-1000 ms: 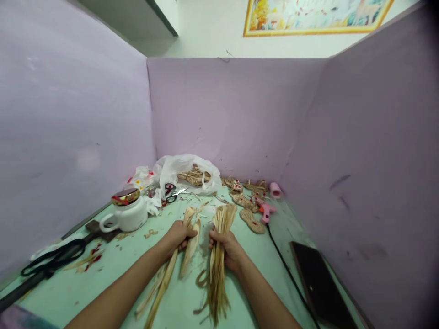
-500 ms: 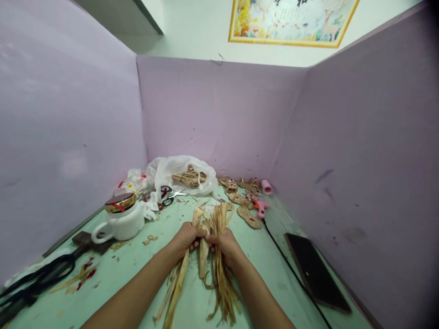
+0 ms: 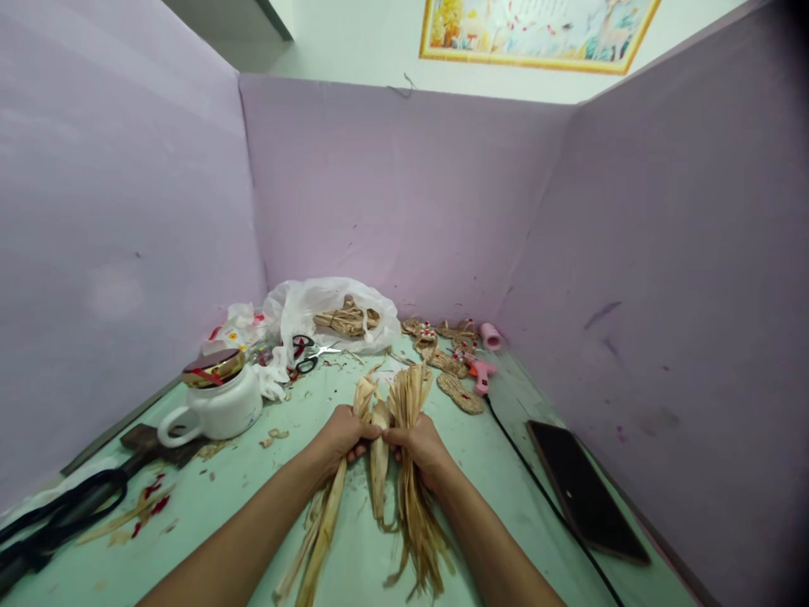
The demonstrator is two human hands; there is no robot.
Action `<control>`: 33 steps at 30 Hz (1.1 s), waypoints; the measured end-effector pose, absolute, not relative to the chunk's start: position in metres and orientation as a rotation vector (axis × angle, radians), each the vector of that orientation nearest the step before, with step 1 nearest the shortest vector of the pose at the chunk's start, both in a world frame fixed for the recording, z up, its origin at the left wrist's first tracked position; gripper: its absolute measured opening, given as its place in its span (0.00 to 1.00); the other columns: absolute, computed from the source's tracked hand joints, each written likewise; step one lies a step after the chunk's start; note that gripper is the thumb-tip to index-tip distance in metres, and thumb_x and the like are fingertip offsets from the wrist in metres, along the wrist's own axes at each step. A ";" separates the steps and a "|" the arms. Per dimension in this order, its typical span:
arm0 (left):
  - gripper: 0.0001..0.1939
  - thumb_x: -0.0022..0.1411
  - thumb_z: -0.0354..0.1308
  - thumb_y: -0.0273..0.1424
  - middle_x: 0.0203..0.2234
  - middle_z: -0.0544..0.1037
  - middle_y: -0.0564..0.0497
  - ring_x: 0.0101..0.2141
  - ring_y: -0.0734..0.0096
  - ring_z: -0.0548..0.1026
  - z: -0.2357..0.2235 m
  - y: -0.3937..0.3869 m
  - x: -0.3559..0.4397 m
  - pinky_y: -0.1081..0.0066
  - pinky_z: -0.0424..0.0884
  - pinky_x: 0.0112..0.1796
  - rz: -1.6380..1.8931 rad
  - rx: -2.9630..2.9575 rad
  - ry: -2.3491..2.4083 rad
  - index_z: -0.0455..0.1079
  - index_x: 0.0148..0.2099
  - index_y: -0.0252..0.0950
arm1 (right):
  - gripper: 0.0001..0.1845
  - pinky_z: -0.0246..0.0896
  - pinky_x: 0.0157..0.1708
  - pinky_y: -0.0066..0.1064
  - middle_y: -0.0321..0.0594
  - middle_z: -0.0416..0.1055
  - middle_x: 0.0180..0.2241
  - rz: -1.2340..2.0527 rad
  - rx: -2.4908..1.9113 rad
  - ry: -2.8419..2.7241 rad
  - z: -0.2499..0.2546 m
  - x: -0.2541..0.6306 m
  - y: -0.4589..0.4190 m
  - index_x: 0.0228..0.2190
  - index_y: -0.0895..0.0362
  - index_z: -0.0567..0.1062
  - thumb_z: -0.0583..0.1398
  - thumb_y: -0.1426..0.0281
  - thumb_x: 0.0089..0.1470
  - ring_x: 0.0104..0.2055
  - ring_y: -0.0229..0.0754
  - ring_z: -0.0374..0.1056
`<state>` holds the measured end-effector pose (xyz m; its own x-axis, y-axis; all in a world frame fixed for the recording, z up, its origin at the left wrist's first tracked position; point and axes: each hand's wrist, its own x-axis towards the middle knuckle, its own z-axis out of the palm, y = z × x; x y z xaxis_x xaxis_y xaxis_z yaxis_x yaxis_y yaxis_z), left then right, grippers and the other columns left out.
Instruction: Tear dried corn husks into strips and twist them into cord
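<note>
My left hand [image 3: 340,438] is closed around a few dried husk strips [image 3: 324,523] that trail down over the green table [image 3: 253,497]. My right hand [image 3: 422,447] is closed around a thicker bundle of husk strips [image 3: 412,396], whose ends fan out above and below the fist. The two fists touch at the knuckles, and one short strip [image 3: 379,464] hangs between them.
A white lidded mug [image 3: 218,403] stands at the left, with black scissors [image 3: 304,354] and a plastic bag of husks [image 3: 334,316] behind. Woven pieces [image 3: 458,392] and a pink glue gun [image 3: 480,373] lie at the back right; a dark phone [image 3: 585,489] lies right. Purple partitions enclose the table.
My hands, apart a second ago, have come together so both bundles meet. The view has tilted slightly; the things on the table have not moved.
</note>
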<state>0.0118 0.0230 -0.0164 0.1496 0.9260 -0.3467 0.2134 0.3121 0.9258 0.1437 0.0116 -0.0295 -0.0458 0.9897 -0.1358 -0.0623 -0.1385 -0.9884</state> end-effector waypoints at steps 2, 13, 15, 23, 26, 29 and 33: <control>0.07 0.40 0.57 0.30 0.04 0.59 0.58 0.07 0.82 0.52 -0.014 0.021 0.013 0.78 0.46 0.10 0.720 1.182 1.368 0.65 0.22 0.30 | 0.05 0.49 0.13 0.24 0.29 0.59 0.11 1.350 -1.242 -1.137 -0.030 0.143 0.011 0.17 0.60 0.66 0.59 0.77 0.31 0.13 0.30 0.53; 0.05 0.41 0.55 0.27 0.04 0.58 0.58 0.08 0.82 0.52 -0.011 0.020 0.014 0.77 0.47 0.11 0.663 1.223 1.392 0.62 0.19 0.32 | 0.08 0.50 0.14 0.23 0.31 0.62 0.15 1.380 -1.222 -1.224 -0.030 0.148 0.008 0.22 0.62 0.69 0.57 0.78 0.31 0.16 0.31 0.55; 0.05 0.40 0.55 0.27 0.04 0.58 0.58 0.07 0.82 0.52 -0.013 0.021 0.014 0.77 0.47 0.11 0.639 1.212 1.400 0.62 0.19 0.32 | 0.09 0.50 0.14 0.23 0.32 0.63 0.15 1.381 -1.246 -1.217 -0.031 0.148 0.009 0.22 0.62 0.70 0.57 0.78 0.30 0.16 0.31 0.55; 0.04 0.39 0.53 0.25 0.04 0.58 0.58 0.07 0.82 0.52 -0.015 0.023 0.015 0.77 0.46 0.10 0.630 1.249 1.375 0.61 0.17 0.32 | 0.10 0.52 0.17 0.24 0.34 0.66 0.16 1.336 -1.217 -1.232 -0.029 0.144 0.007 0.21 0.62 0.71 0.57 0.78 0.28 0.17 0.33 0.57; 0.02 0.39 0.52 0.26 0.04 0.58 0.58 0.07 0.81 0.52 -0.014 0.021 0.016 0.77 0.46 0.10 0.650 1.239 1.364 0.63 0.18 0.32 | 0.09 0.52 0.17 0.24 0.34 0.67 0.17 1.367 -1.177 -1.193 -0.023 0.142 0.003 0.22 0.61 0.72 0.58 0.76 0.29 0.17 0.33 0.57; 0.02 0.38 0.53 0.26 0.04 0.59 0.57 0.07 0.80 0.53 -0.015 0.020 0.017 0.78 0.47 0.10 0.675 1.241 1.357 0.64 0.19 0.31 | 0.06 0.51 0.15 0.23 0.33 0.65 0.15 1.357 -1.186 -1.171 -0.021 0.140 0.001 0.20 0.61 0.71 0.58 0.76 0.30 0.16 0.32 0.56; 0.02 0.38 0.53 0.26 0.04 0.58 0.58 0.07 0.81 0.52 -0.017 0.020 0.019 0.78 0.46 0.10 0.701 1.251 1.352 0.63 0.18 0.32 | 0.06 0.51 0.15 0.24 0.32 0.64 0.14 1.324 -1.206 -1.165 -0.024 0.139 0.002 0.19 0.60 0.70 0.58 0.76 0.29 0.15 0.32 0.55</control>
<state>0.0189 0.0204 -0.0170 0.1707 0.9326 -0.3180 0.2775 0.2641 0.9237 0.1388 0.0019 -0.0244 -0.0467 0.9960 -0.0763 -0.0503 -0.0786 -0.9956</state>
